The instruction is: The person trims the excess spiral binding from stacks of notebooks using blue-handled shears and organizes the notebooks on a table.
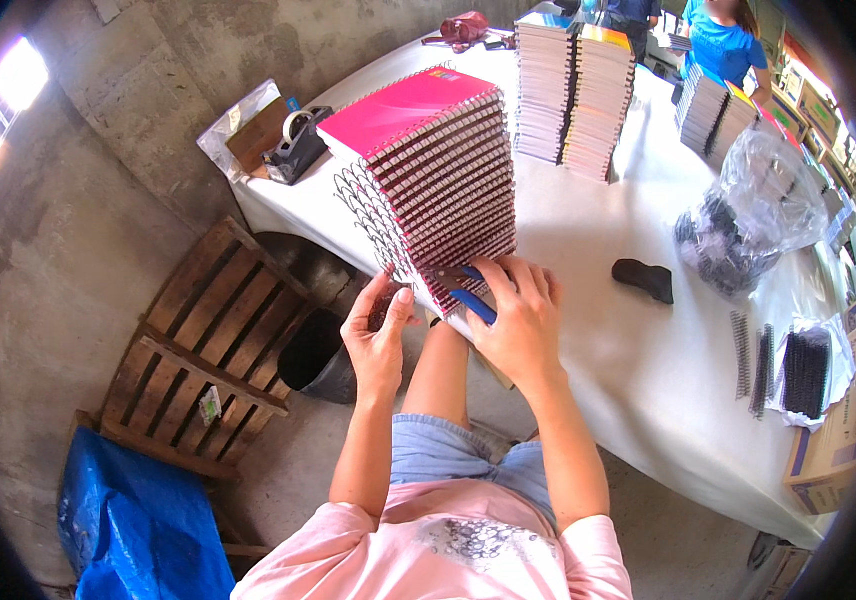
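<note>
A tall stack of spiral-bound notebooks with a pink top cover (413, 108) stands at the table's near edge. Loose dark coil ends (368, 215) stick out along its left side. My right hand (523, 315) grips pliers with blue handles (473, 303), their jaws against the lower bindings of the stack. Close by the lowest coil ends is my left hand (373, 335), its fingers curled but apart from the thumb. Whether its fingertips touch a coil is hard to tell.
The white-covered table (588, 250) holds more notebook stacks (573, 95), a tape dispenser (298, 145), a black object (643, 280), a plastic bag of black coils (738, 220) and loose coils (806, 372). A wooden pallet (198, 350) and dark bucket (333, 365) stand left. People work beyond.
</note>
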Available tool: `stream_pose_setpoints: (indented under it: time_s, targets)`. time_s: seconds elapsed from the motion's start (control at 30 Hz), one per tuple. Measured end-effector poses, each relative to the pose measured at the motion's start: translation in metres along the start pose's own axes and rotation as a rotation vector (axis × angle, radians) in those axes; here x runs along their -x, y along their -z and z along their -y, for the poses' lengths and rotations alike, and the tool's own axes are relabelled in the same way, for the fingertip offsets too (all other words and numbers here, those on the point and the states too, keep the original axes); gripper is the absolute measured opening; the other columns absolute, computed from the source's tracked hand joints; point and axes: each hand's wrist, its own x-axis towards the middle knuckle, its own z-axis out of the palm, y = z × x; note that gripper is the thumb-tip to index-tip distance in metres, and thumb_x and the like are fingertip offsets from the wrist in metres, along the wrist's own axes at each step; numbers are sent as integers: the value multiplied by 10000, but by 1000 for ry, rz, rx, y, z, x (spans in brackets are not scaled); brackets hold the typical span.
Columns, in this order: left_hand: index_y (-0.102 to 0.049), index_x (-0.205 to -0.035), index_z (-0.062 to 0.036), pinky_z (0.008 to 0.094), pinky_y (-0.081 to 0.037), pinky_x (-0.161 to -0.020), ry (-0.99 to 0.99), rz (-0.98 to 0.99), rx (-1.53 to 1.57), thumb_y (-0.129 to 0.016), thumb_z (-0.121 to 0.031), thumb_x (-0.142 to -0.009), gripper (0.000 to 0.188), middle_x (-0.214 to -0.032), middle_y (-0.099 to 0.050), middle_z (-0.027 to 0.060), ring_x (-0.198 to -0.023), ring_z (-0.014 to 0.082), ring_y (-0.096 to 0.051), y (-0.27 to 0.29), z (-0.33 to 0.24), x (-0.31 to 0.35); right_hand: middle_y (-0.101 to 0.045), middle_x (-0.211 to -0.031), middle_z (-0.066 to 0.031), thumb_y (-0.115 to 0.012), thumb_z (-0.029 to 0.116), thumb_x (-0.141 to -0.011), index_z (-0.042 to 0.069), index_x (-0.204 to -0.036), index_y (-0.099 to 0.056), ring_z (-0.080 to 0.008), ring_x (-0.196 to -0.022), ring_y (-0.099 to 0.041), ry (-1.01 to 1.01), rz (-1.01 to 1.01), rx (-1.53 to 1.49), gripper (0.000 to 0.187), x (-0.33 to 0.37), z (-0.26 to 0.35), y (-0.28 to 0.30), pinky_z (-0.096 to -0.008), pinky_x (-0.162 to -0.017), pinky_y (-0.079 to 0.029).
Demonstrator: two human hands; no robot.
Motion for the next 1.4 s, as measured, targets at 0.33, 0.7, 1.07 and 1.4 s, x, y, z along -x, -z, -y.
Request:
stream_pose_setpoints:
  time_s: [0.33,0.7,1.07,1.4]
  targets:
    - [-593,-1069,30,232,-499,-596,31,29,77,-661,-139,-852,283,-853,-619,46,-676,73,-555,0,2,-6,-526,-884,-19,-736,279,-660,158,-1046,-589,-206,-852,-521,122,-41,180,431,-3,7,-3,-398,-727,-364]
    - [-621,-983,18,226,-481,-560,-15,-53,101,-669,-83,-835,186,-797,-621,40,-639,68,-540,-8,7,-3,-575,-773,-63,-702,160,-663,169,-995,-623,-301,-714,-591,26,15,20,341,3,-2,-16,-398,-662,-452]
    - [-567,-1183,27,231,-506,-568,67,67,91,-671,-69,-823,386,-915,-629,58,-692,82,-562,6,-7,-7,-560,-976,-68,-737,165,-613,116,-1085,-579,-267,-951,-526,34,-22,-35,500,-7,2,0,-429,-897,-356]
    - [-597,-1057,43,229,-467,-551,51,78,83,-630,-98,-860,244,-824,-604,43,-638,80,-534,-2,-9,-12,-579,-898,-76,-714,159,-646,128,-1040,-589,-290,-863,-580,-20,90,-67,414,-7,9,-5,-425,-755,-439]
